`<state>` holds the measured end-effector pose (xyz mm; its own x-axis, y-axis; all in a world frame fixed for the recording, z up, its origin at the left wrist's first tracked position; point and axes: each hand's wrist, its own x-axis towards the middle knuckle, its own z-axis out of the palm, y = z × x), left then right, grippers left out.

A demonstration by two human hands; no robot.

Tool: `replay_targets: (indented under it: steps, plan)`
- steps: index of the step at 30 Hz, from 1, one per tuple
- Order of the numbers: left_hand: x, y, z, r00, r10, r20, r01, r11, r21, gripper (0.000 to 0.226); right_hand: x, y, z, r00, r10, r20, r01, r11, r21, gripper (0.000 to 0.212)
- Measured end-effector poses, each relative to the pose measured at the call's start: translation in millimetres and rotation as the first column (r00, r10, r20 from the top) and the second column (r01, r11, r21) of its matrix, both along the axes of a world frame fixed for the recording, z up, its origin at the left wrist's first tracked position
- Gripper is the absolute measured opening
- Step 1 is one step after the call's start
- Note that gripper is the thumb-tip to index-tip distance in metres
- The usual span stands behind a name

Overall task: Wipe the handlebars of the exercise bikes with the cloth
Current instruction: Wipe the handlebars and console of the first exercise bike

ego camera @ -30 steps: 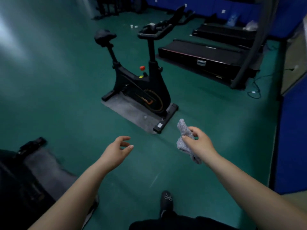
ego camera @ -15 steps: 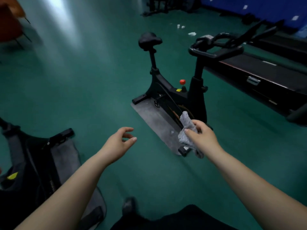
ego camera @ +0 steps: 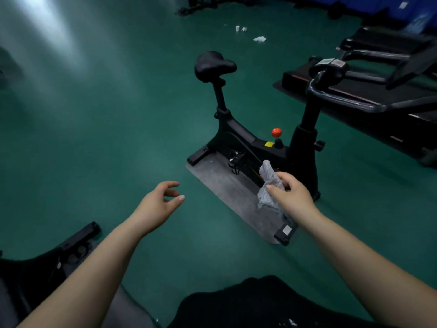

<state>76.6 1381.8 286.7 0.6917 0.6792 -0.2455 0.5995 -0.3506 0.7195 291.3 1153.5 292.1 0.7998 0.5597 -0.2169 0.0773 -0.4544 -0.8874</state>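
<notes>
Right hand: the right hand [ego camera: 290, 196] is reached forward, knuckles up, with its fingers [ego camera: 282, 177] closed around a cloth [ego camera: 268, 183]; thumb and index finger pinch the fabric near its middle.
Left hand: the left hand [ego camera: 157, 204] is held out empty, touching nothing, fingers [ego camera: 171, 192] loosely curled and the thumb a narrow gap from them.
Cloth: grey, crumpled and textured; one bunched end sticks up above the right fingers, the rest hangs below them. It is in the air, clear of the bike.
Exercise bike: a black exercise bike [ego camera: 257, 140] stands just beyond the right fingers, on a grey mat [ego camera: 227, 192] laid on the green floor [ego camera: 106, 126].
Handlebars: the handlebars [ego camera: 335, 91] are black and curved, up and to the right of the right fingers, well apart from the cloth.
Saddle: the black saddle [ego camera: 214, 66] sits above and between both hands, farther away.
Knob: a red knob [ego camera: 276, 132] sits on the frame, straight above the cloth.
Treadmill: a dark treadmill [ego camera: 378, 114] lies behind the handlebars, right of the right fingers.
Second machine: part of another black machine [ego camera: 47, 266] is low, to the left of the left forearm; too dark to tell details.
</notes>
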Motion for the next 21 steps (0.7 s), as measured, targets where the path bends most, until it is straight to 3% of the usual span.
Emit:
replay_targets:
  steps: [14, 21]
  plan:
    - [178.7, 199.6, -13.3, 0.998, -0.051, -0.048, 0.049, 0.998, -0.026, 0.042, 159.7, 200.0, -13.1, 0.998, -0.053, -0.045, 0.052, 0.998, -0.031, 0.019]
    - [284.7, 278.3, 5.4, 0.990, -0.141, 0.014, 0.141, 0.990, -0.012, 0.041, 239.2, 272.1, 4.3, 0.994, -0.105, -0.006, 0.105, 0.994, -0.031, 0.020]
